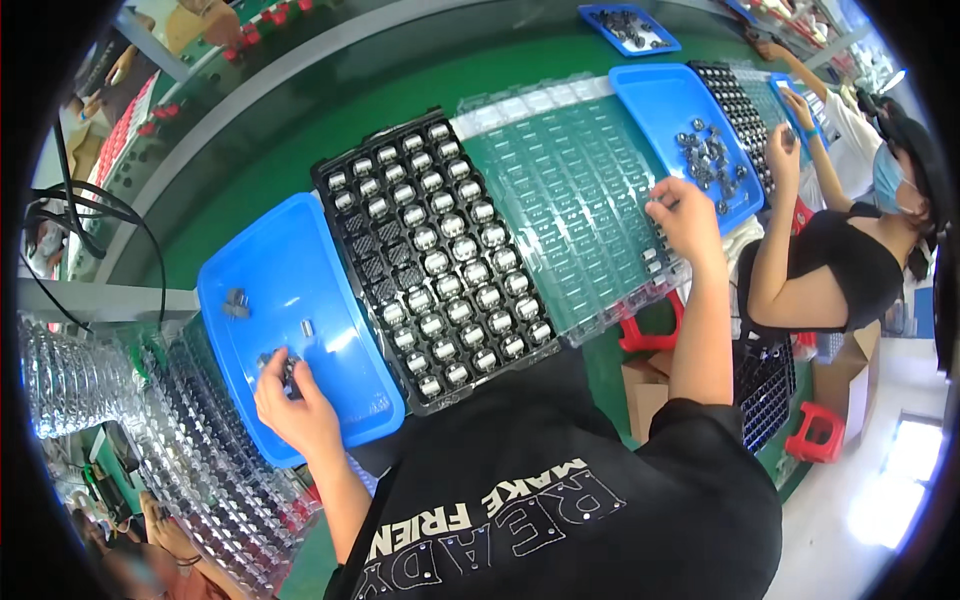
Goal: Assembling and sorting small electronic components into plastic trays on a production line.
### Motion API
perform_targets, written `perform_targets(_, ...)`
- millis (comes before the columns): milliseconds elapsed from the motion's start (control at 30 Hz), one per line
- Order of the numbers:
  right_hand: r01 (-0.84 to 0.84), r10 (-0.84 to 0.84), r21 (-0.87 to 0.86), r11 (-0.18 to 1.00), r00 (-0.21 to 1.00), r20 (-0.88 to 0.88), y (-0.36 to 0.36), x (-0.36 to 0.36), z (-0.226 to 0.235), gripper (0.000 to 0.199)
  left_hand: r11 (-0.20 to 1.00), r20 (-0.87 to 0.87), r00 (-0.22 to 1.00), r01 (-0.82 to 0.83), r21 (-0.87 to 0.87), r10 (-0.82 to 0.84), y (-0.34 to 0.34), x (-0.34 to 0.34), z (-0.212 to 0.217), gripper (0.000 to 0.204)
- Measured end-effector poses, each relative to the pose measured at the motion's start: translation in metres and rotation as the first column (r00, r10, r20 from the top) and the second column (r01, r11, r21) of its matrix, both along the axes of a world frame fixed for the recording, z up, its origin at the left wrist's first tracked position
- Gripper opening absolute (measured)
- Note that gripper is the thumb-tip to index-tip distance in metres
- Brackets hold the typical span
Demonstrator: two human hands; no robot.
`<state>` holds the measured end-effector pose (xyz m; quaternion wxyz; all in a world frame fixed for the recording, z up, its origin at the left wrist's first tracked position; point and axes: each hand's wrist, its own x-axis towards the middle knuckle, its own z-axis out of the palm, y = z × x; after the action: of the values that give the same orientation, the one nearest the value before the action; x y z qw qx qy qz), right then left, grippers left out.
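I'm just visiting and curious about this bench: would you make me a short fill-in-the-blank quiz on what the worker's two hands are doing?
1. The left hand picks at small metal parts in a tray coloured ____.
2. The right hand rests on a ____ plastic tray.
3. Between the hands lies a ____ tray holding rows of metal parts.

Missing words: blue; clear; black
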<state>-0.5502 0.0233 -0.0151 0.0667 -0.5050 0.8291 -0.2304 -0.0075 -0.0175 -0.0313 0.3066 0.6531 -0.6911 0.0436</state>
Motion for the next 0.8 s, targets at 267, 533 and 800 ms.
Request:
perform_targets(267,-0.076,0.084,-0.086,0.993,0.993,0.088,0.006,0.013,-0.006,0.011,0.981,-0.339,0.934,-0.052,0.185,0.113,0.044,-0.005,0.012,0.026)
perform_targets(533,-0.233,0.232,-0.049,0.971,0.972,-0.022,0.017,-0.068,-0.031,0.017,0.942,-0.964,0.262,0.332,0.053,-0.038,0.019,-0.018,0.027,0.028)
perform_targets(800,-0.123,0.428,-0.484,0.866,0.683,0.592,-0.011,0.123,-0.001,0.015,0.861,-0.951,0.250,0.508,-0.030,-0.181,0.018,-0.023,0.042,0.042)
